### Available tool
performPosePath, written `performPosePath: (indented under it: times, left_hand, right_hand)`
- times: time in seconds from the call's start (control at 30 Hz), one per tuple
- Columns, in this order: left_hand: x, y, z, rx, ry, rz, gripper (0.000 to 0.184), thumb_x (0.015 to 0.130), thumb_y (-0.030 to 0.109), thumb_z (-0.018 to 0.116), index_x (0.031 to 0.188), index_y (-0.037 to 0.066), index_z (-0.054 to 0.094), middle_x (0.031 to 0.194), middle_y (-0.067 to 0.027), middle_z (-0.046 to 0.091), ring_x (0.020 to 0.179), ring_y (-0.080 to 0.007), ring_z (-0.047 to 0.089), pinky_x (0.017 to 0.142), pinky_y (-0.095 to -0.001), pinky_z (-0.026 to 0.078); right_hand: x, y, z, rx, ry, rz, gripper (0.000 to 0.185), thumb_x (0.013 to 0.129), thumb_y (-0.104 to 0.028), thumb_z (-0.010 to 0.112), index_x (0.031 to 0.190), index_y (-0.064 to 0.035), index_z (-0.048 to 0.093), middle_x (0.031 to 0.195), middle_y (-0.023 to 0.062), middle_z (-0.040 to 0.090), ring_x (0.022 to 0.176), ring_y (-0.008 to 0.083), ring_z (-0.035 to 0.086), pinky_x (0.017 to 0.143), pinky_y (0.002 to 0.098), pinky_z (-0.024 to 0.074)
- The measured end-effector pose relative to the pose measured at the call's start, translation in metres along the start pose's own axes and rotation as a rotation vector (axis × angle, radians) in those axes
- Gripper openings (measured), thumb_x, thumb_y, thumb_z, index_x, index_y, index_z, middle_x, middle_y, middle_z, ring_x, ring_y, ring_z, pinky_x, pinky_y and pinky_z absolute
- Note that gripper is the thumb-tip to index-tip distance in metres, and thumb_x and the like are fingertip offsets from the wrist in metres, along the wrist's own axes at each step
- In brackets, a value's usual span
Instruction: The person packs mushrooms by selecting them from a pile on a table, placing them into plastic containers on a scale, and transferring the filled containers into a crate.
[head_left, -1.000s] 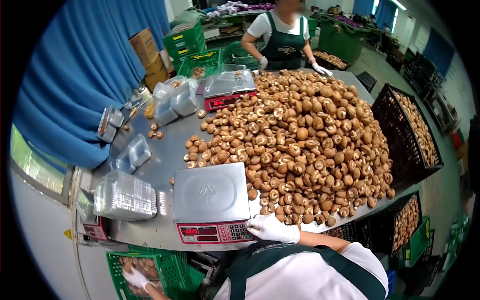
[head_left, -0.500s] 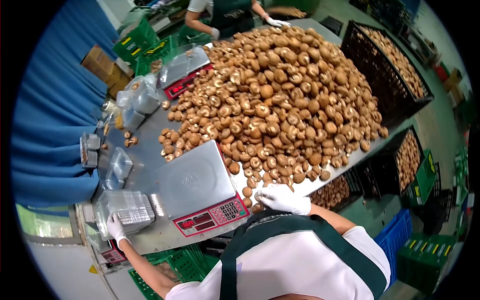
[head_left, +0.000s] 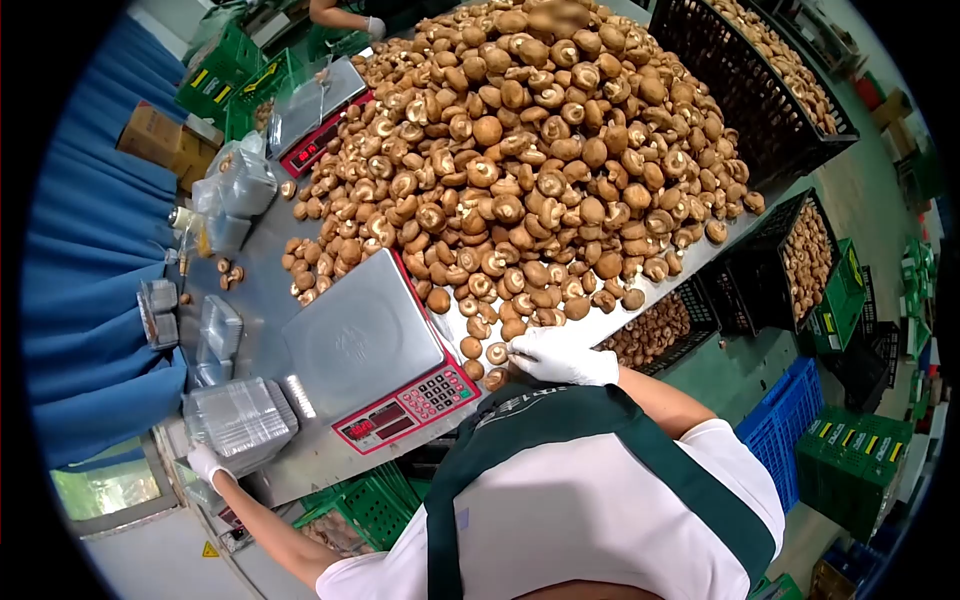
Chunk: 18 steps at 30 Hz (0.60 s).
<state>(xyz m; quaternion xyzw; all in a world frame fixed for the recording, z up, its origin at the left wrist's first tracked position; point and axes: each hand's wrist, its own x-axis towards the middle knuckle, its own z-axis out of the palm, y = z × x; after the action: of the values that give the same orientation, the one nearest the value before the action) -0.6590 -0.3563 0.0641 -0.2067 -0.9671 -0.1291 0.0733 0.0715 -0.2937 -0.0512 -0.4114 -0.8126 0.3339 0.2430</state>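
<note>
My left hand, in a white glove, is closed on the near left corner of a stack of clear plastic trays; its fingertips are partly hidden. At the table's front edge, my right hand, gloved too, lies palm down with fingers stretched out. Its fingertips reach a shiitake mushroom among a few loose ones. Behind it rises a large heap of shiitake mushrooms. Between my hands sits a red digital scale, its metal pan bare.
A second scale carries plastic packaging at the far left. Bagged trays and a few loose trays lie by the blue curtain. Black crates of mushrooms stand right. Across the table is another person's gloved hand.
The view has shifted, moving the table left and up. My right hand has moved away from the table edge, toward the loose mushrooms. My left hand has slid to the tray stack's outer corner.
</note>
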Motion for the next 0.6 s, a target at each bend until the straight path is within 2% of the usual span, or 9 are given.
performPosePath:
  times: [0.03,0.07,0.13,0.23,0.3,0.33,0.4,0.5,0.6]
  left_hand:
    - [-0.027,0.026,-0.022,0.235,0.278,-0.019,0.038,0.092,0.031,0.044,0.089,0.000,0.065,0.083,-0.0155,0.065,0.075,-0.0267,0.062,0.065,-0.0356,0.048]
    - [-0.041,0.034,-0.040,0.238,0.274,-0.015,0.038,0.092,0.031,0.044,0.089,0.000,0.065,0.083,-0.0155,0.065,0.075,-0.0267,0.062,0.065,-0.0356,0.048]
    - [-0.064,0.043,-0.069,0.115,0.707,0.196,0.035,0.094,0.029,0.043,0.094,0.001,0.064,0.087,-0.0152,0.066,0.079,-0.0276,0.063,0.070,-0.0361,0.050]
    - [-0.109,0.073,-0.083,-0.292,0.732,0.439,0.029,0.096,0.028,0.042,0.094,0.008,0.064,0.089,-0.0086,0.064,0.078,-0.0250,0.061,0.073,-0.0346,0.048]
    - [-0.150,0.097,-0.059,-0.323,0.554,0.791,0.019,0.093,0.014,0.049,0.100,0.003,0.063,0.090,-0.0115,0.066,0.081,-0.0236,0.063,0.074,-0.0344,0.049]
    - [-0.176,0.111,-0.045,-0.380,0.368,0.797,0.016,0.092,0.009,0.050,0.099,0.003,0.062,0.091,-0.0094,0.065,0.082,-0.0219,0.063,0.075,-0.0331,0.050]
    - [-0.209,0.122,-0.001,-0.279,0.298,1.145,0.017,0.086,0.005,0.054,0.100,0.006,0.063,0.096,-0.0092,0.065,0.086,-0.0259,0.063,0.077,-0.0349,0.049]
    - [-0.254,0.114,0.052,-0.064,-0.205,1.216,0.020,0.082,0.005,0.057,0.101,0.008,0.062,0.094,-0.0092,0.065,0.082,-0.0284,0.059,0.076,-0.0375,0.047]
    - [-0.285,0.126,0.050,-0.093,-0.221,1.229,0.017,0.083,0.008,0.058,0.099,0.009,0.062,0.090,-0.0117,0.064,0.080,-0.0313,0.058,0.073,-0.0378,0.047]
  right_hand:
    - [-0.001,0.001,-0.001,0.002,-0.001,0.006,0.014,0.083,-0.020,0.056,0.084,-0.0075,0.063,0.071,0.0142,0.061,0.069,0.0317,0.061,0.060,0.0411,0.0479]
    - [-0.001,0.001,-0.003,0.006,-0.007,0.009,0.014,0.083,-0.020,0.056,0.083,-0.0071,0.063,0.070,0.0143,0.060,0.069,0.0319,0.061,0.060,0.0411,0.0477]
    - [-0.003,0.002,-0.006,-0.009,-0.045,0.032,0.015,0.084,-0.020,0.056,0.081,-0.0053,0.061,0.070,0.0148,0.059,0.068,0.0327,0.061,0.060,0.0412,0.0474]
    - [-0.009,0.008,-0.002,-0.012,-0.044,0.033,0.017,0.084,-0.020,0.056,0.081,-0.0043,0.061,0.069,0.0154,0.059,0.067,0.0327,0.060,0.060,0.0413,0.0474]
    - [-0.009,0.001,-0.010,0.000,-0.068,0.032,0.016,0.084,-0.019,0.057,0.081,-0.0037,0.060,0.068,0.0164,0.058,0.067,0.0330,0.060,0.061,0.0416,0.0473]
    - [-0.010,0.000,-0.012,0.005,-0.073,0.036,0.015,0.084,-0.018,0.058,0.081,-0.0034,0.059,0.068,0.0163,0.057,0.066,0.0335,0.059,0.060,0.0417,0.0465]
    - [-0.014,0.004,-0.014,-0.021,-0.096,0.047,0.013,0.084,-0.017,0.059,0.084,-0.0041,0.060,0.069,0.0159,0.057,0.067,0.0334,0.059,0.060,0.0409,0.0467]
    - [-0.020,0.006,-0.020,-0.031,-0.101,0.094,0.015,0.084,-0.017,0.057,0.080,-0.0021,0.057,0.070,0.0178,0.058,0.070,0.0347,0.059,0.065,0.0428,0.0472]
    - [-0.028,0.016,-0.025,-0.063,-0.072,0.183,0.016,0.085,-0.019,0.056,0.086,-0.0037,0.061,0.076,0.0165,0.061,0.075,0.0329,0.061,0.069,0.0412,0.0482]
